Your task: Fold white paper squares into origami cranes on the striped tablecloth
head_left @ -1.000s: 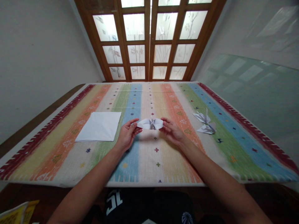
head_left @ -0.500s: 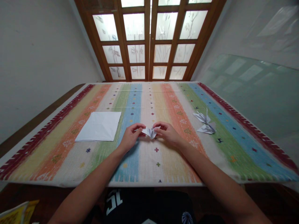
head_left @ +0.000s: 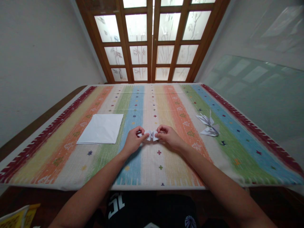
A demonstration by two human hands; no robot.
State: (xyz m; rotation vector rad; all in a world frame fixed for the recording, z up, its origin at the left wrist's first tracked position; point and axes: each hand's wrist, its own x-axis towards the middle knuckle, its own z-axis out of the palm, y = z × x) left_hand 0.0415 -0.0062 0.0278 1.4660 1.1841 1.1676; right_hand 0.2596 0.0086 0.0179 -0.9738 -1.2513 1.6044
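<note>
Between my hands, just above the middle of the striped cloth, is a small folded white paper crane [head_left: 152, 135]. My left hand [head_left: 134, 139] pinches its left wing between thumb and curled fingers. On the other side, my right hand [head_left: 169, 136] grips the right wing the same way. The wings stretch out sideways, and the fingertips cover parts of them. Farther right, two more folded paper cranes [head_left: 209, 126] lie close together on the cloth. A stack of square white paper [head_left: 101, 129] lies flat to the left of my left hand.
A striped, patterned tablecloth [head_left: 152, 171] covers the table. Beyond its far edge stand wooden doors [head_left: 152, 41] with frosted panes. A glass panel [head_left: 261, 88] leans along the right wall. Something yellow [head_left: 30, 215] shows at the lower left.
Both hands have closed more firmly on the crane's wings, thumbs now pressed on top. The wings look flatter and pulled apart sideways. The paper stack and other cranes have stayed put.
</note>
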